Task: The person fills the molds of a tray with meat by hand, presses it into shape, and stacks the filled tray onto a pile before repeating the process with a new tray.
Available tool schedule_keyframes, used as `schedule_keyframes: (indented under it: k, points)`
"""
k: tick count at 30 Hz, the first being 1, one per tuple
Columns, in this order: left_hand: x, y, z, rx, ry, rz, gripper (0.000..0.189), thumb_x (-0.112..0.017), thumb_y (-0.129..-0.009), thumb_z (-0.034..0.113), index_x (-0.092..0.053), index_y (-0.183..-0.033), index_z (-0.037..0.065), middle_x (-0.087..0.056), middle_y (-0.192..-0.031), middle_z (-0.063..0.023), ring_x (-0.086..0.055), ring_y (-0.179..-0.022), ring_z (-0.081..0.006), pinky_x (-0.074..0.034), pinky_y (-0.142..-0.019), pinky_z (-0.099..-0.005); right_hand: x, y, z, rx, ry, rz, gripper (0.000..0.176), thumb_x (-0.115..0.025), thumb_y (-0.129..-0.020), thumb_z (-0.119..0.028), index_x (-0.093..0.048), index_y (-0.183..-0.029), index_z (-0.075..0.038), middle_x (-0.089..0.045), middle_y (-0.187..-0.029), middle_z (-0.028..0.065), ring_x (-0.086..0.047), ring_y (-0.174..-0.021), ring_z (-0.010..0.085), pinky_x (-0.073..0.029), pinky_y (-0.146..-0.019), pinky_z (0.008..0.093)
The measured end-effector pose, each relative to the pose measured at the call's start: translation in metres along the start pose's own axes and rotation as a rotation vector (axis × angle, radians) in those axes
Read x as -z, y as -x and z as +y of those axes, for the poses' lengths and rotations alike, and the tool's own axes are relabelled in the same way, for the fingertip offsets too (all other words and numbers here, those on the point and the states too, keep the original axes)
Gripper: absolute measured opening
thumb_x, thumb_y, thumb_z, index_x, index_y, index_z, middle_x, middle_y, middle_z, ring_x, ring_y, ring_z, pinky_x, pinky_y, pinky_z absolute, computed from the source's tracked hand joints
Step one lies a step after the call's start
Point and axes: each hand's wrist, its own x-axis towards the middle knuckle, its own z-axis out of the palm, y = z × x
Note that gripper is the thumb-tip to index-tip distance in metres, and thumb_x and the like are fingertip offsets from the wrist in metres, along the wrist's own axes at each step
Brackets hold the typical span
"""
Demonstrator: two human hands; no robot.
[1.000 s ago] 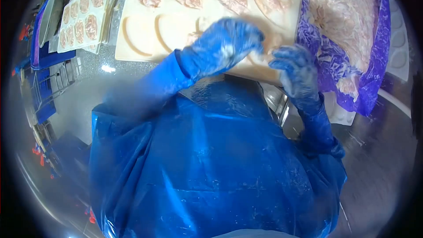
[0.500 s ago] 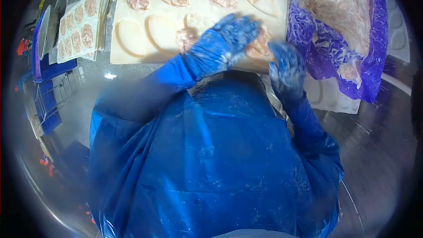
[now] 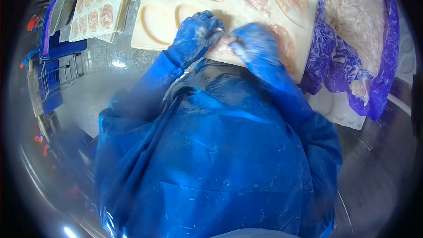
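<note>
So the person's got both gloved hands over the cream tray [image 3: 147, 42], curled and a bit apart — the left hand [image 3: 200, 31] and the right hand [image 3: 257, 44]. The pale pink meat piece [image 3: 222, 46] sits right between them, near the tray's close edge. Right fingertips look to be at it, but can't tell if either hand's actually pinching it — too blurry. Big meat pile [image 3: 354, 22] on purple plastic [image 3: 387, 61] sits off past the right hand.
</note>
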Motion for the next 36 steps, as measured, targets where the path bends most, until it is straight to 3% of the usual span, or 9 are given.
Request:
schedule_keyframes:
  k: [7, 11, 20, 24, 26, 30, 32, 34, 36]
  points:
    - [-0.001, 0.008, -0.031, 0.299, 0.952, 0.120, 0.013, -0.067, -0.095, 0.014, -0.066, -0.105, 0.005, -0.065, -0.100, -0.0062, -0.061, -0.097, -0.0160, -0.049, -0.088, -0.0310, 0.006, -0.016, -0.005, -0.103, -0.408, 0.077, 0.014, -0.068, -0.090, -0.009, -0.062, -0.101, -0.006, -0.062, -0.089, 0.0065, -0.060, -0.084, 0.0147, -0.049, -0.078, 0.0293]
    - [0.004, 0.000, -0.020, -0.014, 0.199, 0.008, 0.021, -0.072, -0.091, 0.017, -0.064, -0.107, 0.006, -0.062, -0.095, -0.0109, -0.061, -0.092, -0.0225, -0.049, -0.085, -0.0327, 0.008, -0.029, -0.002, -0.091, -0.594, -0.052, 0.009, -0.059, -0.095, -0.006, -0.057, -0.104, -0.006, -0.061, -0.088, 0.0048, -0.057, -0.082, 0.0129, -0.049, -0.078, 0.0310]
    - [0.027, -0.009, -0.018, 0.263, 0.897, -0.065, 0.045, -0.073, -0.089, 0.011, -0.058, -0.131, 0.009, -0.063, -0.119, -0.0061, -0.061, -0.101, -0.0158, -0.050, -0.091, -0.0297, 0.033, -0.036, 0.005, 0.059, -0.792, -0.035, 0.017, -0.060, -0.094, -0.002, -0.060, -0.110, -0.006, -0.065, -0.110, 0.0061, -0.061, -0.108, 0.0181, -0.046, -0.098, 0.0322]
    - [-0.009, -0.019, -0.025, -0.343, 0.204, 0.191, 0.032, -0.075, -0.086, 0.013, -0.062, -0.115, 0.007, -0.064, -0.113, -0.0096, -0.062, -0.098, -0.0225, -0.051, -0.090, -0.0335, 0.027, -0.031, 0.019, 0.061, -0.644, -0.024, 0.027, -0.060, -0.089, 0.000, -0.067, -0.115, -0.007, -0.066, -0.120, 0.0082, -0.060, -0.115, 0.0241, -0.045, -0.104, 0.0360]
    - [0.000, -0.013, -0.017, 0.120, 0.732, -0.018, 0.027, -0.074, -0.085, 0.014, -0.062, -0.107, 0.005, -0.066, -0.108, -0.0098, -0.064, -0.098, -0.0259, -0.052, -0.089, -0.0356, 0.030, -0.032, 0.023, 0.053, -0.553, 0.021, 0.030, -0.061, -0.087, 0.000, -0.069, -0.115, -0.007, -0.066, -0.122, 0.0086, -0.059, -0.118, 0.0262, -0.043, -0.106, 0.0375]
    - [0.043, 0.004, 0.011, -0.107, 0.309, 0.013, 0.021, -0.070, -0.091, 0.014, -0.065, -0.110, 0.006, -0.068, -0.105, -0.0078, -0.067, -0.100, -0.0228, -0.055, -0.086, -0.0374, 0.045, -0.041, 0.023, 0.180, -0.412, 0.131, 0.031, -0.060, -0.084, -0.001, -0.070, -0.112, -0.008, -0.070, -0.114, 0.0040, -0.054, -0.123, 0.0286, -0.040, -0.109, 0.0400]
    - [0.039, 0.018, 0.024, -0.026, 0.848, -0.151, 0.015, -0.067, -0.092, 0.013, -0.067, -0.107, 0.010, -0.069, -0.110, -0.0100, -0.067, -0.105, -0.0237, -0.057, -0.091, -0.0376, 0.050, -0.041, 0.033, 0.234, 0.552, 0.285, 0.029, -0.059, -0.085, -0.001, -0.070, -0.110, -0.008, -0.071, -0.111, 0.0020, -0.057, -0.119, 0.0279, -0.043, -0.105, 0.0378]
    - [0.043, 0.018, 0.031, 0.268, 1.182, -0.258, 0.020, -0.067, -0.090, 0.009, -0.070, -0.109, 0.012, -0.067, -0.120, -0.0117, -0.066, -0.110, -0.0218, -0.056, -0.097, -0.0386, 0.050, -0.035, 0.029, 0.130, 0.358, 0.349, 0.027, -0.059, -0.086, -0.004, -0.070, -0.110, -0.009, -0.070, -0.114, 0.0014, -0.058, -0.117, 0.0275, -0.043, -0.104, 0.0376]
    - [0.025, -0.005, 0.000, -0.303, 0.205, 0.030, 0.035, -0.065, -0.089, 0.014, -0.065, -0.124, 0.012, -0.063, -0.131, -0.0098, -0.058, -0.124, -0.0288, -0.045, -0.108, -0.0439, 0.036, -0.021, 0.017, 0.014, 0.159, 0.404, 0.025, -0.059, -0.087, -0.006, -0.070, -0.109, -0.010, -0.069, -0.117, 0.0008, -0.059, -0.114, 0.0270, -0.043, -0.103, 0.0374]
